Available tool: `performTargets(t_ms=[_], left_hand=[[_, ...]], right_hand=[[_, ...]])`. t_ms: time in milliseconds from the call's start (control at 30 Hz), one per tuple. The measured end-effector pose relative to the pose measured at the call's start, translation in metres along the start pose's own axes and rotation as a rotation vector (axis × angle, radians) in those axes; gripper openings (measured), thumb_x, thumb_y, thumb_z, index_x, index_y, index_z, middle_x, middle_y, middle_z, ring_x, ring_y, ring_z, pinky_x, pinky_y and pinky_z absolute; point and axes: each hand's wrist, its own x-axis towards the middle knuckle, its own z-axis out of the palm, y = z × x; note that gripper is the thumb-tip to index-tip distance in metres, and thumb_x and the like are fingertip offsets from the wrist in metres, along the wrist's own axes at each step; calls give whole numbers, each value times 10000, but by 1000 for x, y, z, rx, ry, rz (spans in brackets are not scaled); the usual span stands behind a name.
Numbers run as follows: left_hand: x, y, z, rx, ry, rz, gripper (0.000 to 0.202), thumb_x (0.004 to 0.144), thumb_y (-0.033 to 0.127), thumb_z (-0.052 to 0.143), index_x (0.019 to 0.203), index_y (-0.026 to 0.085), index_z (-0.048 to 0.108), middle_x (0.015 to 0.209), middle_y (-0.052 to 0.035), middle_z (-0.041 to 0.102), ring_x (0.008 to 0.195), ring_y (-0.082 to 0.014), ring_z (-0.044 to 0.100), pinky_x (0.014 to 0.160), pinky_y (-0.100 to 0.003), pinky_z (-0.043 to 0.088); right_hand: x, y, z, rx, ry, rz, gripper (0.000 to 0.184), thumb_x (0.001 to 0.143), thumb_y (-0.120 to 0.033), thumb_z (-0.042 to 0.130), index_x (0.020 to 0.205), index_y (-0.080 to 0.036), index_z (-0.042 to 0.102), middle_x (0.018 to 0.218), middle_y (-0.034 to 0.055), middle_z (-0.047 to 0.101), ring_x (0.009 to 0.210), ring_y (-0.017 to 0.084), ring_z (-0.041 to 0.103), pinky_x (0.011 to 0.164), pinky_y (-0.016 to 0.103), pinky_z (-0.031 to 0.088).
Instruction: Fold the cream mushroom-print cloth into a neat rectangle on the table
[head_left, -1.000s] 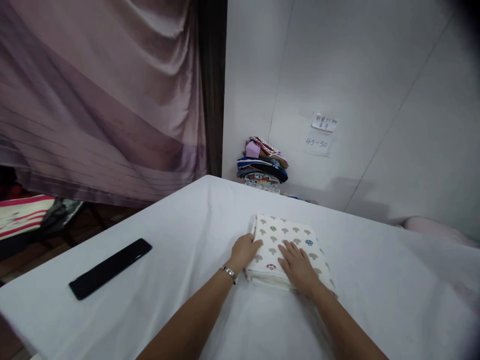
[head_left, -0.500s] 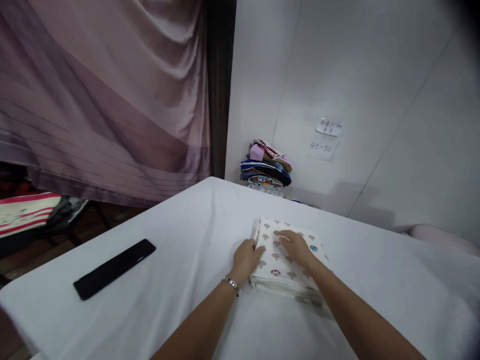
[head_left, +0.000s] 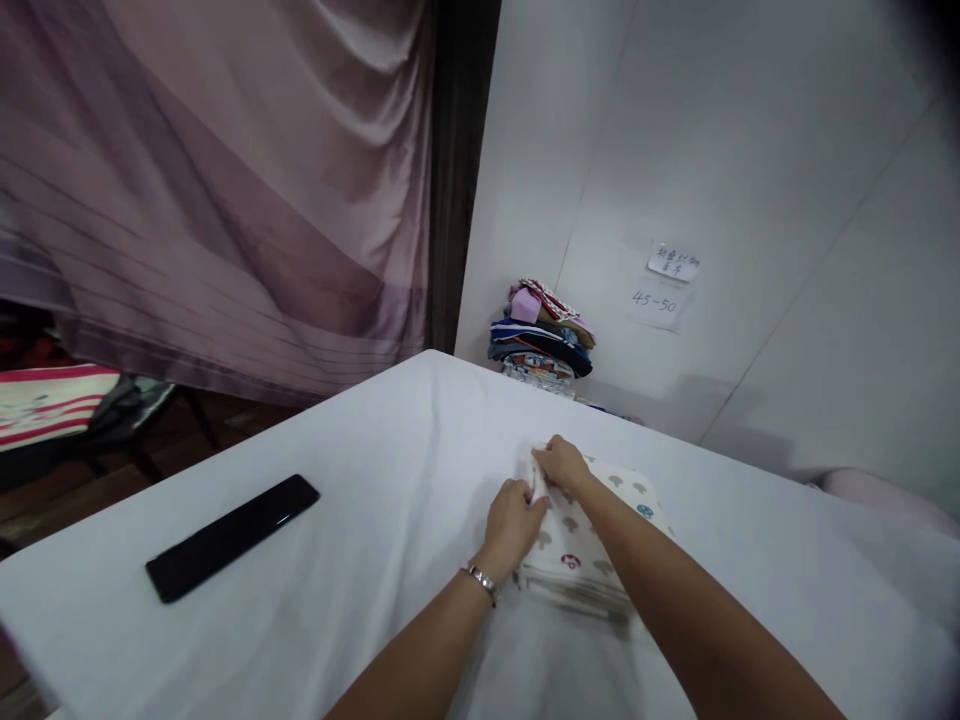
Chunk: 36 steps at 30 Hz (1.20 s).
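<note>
A folded white cloth [head_left: 581,545] printed with grey mushroom shapes lies in layers on the white-covered table [head_left: 375,480]. My left hand [head_left: 514,520], with a metal bracelet at its wrist, pinches the cloth's left edge between thumb and fingers. Just beyond it, my right hand [head_left: 562,465] is closed on the far left corner, which is lifted a little and creased. The right forearm crosses over the cloth and hides part of its right side.
A black phone-like slab [head_left: 232,540] lies at the table's left. Behind the far edge, a pile of folded clothes [head_left: 540,335] stands by the wall under paper notes [head_left: 664,285]. A pink curtain [head_left: 262,200] hangs at the left, near a striped cloth [head_left: 56,405].
My right hand has moved left from the middle of the cloth to its far left corner and gripped it. My left hand has closed on the left edge. The view has shifted slightly.
</note>
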Motion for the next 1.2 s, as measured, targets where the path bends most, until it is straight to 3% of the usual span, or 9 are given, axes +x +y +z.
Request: performTargets(t_ms=[233,367,500,633,733,800,1000,1100,1200], left_hand=[[8,-6,6,-300,-122,-204,218,727,339,595,609,170,521,565,33,515,556,-112,476,508,-216,301],[7,-6,3,-238,-118,-172,192,715,332,609,632,173,539,595,24,544,579,-122,486,522,-225,295],[8,-5,3,-229,-138,-162,177,722,329,598,648,177,544,623,19,566,593,-124,498,521,-223,299],[10,-7,4,-265,-161,-202,159,714,299,583,629,177,528,608,23,553,575,-121,493,513,-222,302],[10,-8,2,-260,-156,-211,163,708,302,582,620,181,516,593,24,537,574,-122,486,513,-223,299],[9,-8,1,-243,-148,-201,166,706,306,581,617,183,512,597,22,535,584,-125,484,519,-225,296],[8,-7,2,-232,-131,-175,159,704,303,581,626,182,515,610,21,537,592,-122,473,527,-228,292],[8,-3,3,-269,-126,-175,157,699,298,589,625,177,522,605,23,532,588,-116,466,522,-222,293],[8,3,6,-407,-136,-229,152,696,289,604,635,171,529,583,30,524,578,-109,470,518,-208,316]], right_hand=[[12,1,-2,-21,-26,-15,269,758,-297,559,977,-141,577,962,134,669,915,241,622,696,274,430],[13,2,0,41,-58,-23,274,777,-204,504,1041,-153,559,785,72,690,666,169,644,592,237,439],[15,6,0,95,-92,-62,307,831,-241,442,1112,-174,547,697,23,686,535,134,615,530,222,444],[23,9,-5,70,-43,-119,327,845,-208,411,1118,-190,589,869,47,702,758,159,650,692,244,467],[31,7,-7,30,-18,-173,346,829,-169,426,1116,-196,618,1093,56,658,1023,183,587,863,248,413],[35,5,-6,7,-36,-198,336,816,-169,453,1094,-189,641,1143,62,638,1077,193,559,901,246,386],[34,3,-5,-31,-90,-243,284,855,-326,464,943,-185,693,959,52,699,901,186,619,775,230,412],[32,5,-9,-47,-76,-241,495,900,-491,331,809,-170,697,809,63,701,793,185,623,705,237,408],[32,5,-18,-70,-25,-205,688,901,-591,173,777,-153,689,800,102,691,795,200,620,699,253,404]])
